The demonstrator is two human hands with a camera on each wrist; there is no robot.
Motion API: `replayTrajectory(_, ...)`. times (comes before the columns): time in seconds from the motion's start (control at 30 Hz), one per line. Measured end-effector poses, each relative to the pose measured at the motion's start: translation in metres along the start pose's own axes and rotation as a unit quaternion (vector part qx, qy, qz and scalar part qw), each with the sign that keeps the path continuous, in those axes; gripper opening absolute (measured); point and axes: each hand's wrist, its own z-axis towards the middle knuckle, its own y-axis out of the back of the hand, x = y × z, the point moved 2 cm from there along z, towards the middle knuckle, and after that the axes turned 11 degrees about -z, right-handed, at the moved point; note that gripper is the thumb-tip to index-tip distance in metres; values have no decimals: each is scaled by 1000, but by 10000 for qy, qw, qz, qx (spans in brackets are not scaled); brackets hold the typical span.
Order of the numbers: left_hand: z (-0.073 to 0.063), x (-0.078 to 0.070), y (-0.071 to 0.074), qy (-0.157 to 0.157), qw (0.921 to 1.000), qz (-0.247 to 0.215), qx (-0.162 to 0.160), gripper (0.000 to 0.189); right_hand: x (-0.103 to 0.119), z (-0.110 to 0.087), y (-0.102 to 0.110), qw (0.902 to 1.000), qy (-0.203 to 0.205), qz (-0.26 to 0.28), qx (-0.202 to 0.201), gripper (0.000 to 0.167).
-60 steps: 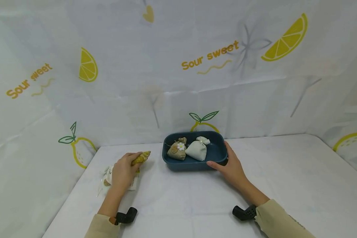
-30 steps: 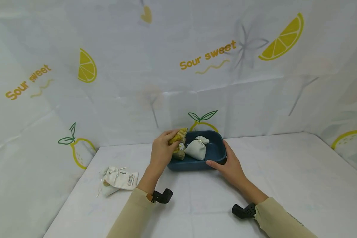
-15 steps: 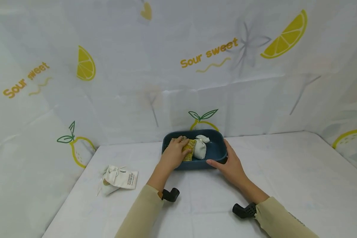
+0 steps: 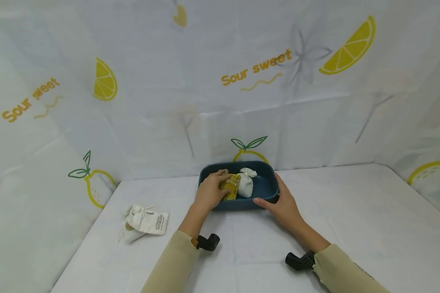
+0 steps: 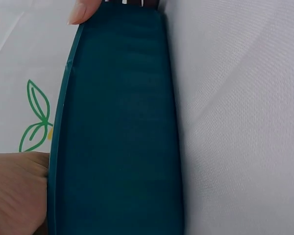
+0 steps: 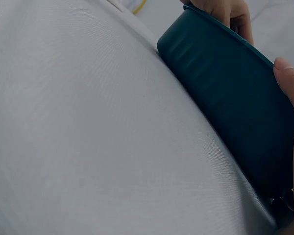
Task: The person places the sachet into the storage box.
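A dark blue rectangular bin (image 4: 267,186) stands against the back cloth. My left hand (image 4: 207,192) reaches over its front left rim and holds a yellow patterned sachet (image 4: 232,188), with the thumb on the sachet's near side. Beside that sachet lies a white drawstring pouch (image 4: 245,187); a brown pouch with a white flower is mostly hidden under my left hand. At the bin's right end my right hand (image 4: 287,208) grips the wall, thumb on the front rim. The left wrist view has the bin's front wall (image 5: 120,122) between both hands.
On the table's left side, a white drawstring pouch (image 4: 155,222) with printed text overlaps another pale pouch (image 4: 133,235). A white cloth with lemon prints (image 4: 168,81) rises right behind the bin. Black wrist cameras (image 4: 209,242) sit on both wrists.
My left hand has carried the yellow sachet from the left pouches into the bin, setting it over the brown pouch beside the white one. The right hand keeps its hold on the bin.
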Motion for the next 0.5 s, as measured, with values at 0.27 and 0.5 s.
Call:
replayTrajectory(0.27,-13,1,11,-49,9994,-80,-330,47,1,0,-2,10000,25,-60,10,112)
replayTrajectory(0.5,-42,8,37,-77,9972,35,-746,53,1,0,-1,10000,0,-64,33,112)
